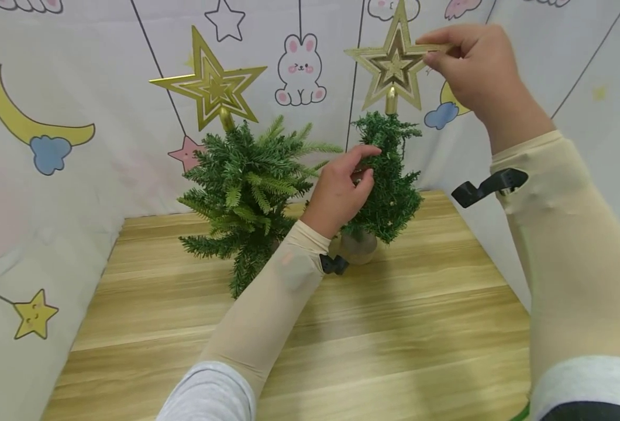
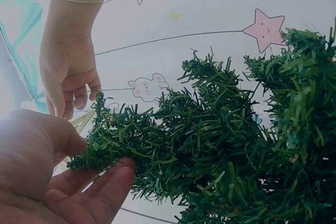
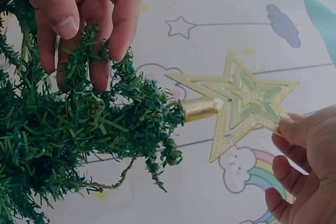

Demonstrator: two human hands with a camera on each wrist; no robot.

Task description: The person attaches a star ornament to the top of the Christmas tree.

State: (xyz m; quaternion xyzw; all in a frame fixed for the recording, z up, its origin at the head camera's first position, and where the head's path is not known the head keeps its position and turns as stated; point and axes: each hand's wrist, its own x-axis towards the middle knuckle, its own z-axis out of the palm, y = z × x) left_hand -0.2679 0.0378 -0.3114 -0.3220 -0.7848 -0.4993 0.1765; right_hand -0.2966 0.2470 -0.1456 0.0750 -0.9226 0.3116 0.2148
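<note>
Head view: two small artificial trees stand on the wooden table point(image 1: 394, 327), each topped with a gold star. The right hand point(image 1: 473, 67) pinches one tip of the gold star point(image 1: 394, 64) on the right tree point(image 1: 386, 181), thumb and forefinger closed on the point, other fingers curled behind. The left hand point(image 1: 341, 190) grips the upper branches of that tree, fingers curled into the foliage. The left tree point(image 1: 244, 193) with its own star point(image 1: 210, 85) stands just beside, untouched. Risk, judged: the tree is light on a small base point(image 1: 358, 248); a sideways pull at the star tip could tilt it or knock it into its neighbour if the left hand's grip slackens. Left wrist view: the left hand's fingers point(image 2: 100, 190) lie under and around a branch tip, thumb above; grasp is loose rather than clenched. The right hand point(image 2: 68, 72) hangs above, fingers curled downward. Right wrist view: the star's gold stem point(image 3: 202, 108) sits at the tree's top shoot, which bends sideways. The right hand's fingertips point(image 3: 294, 129) hold only one star point. Risk, judged: leverage at a single point could twist the star off its stem or snap the thin tip.
</note>
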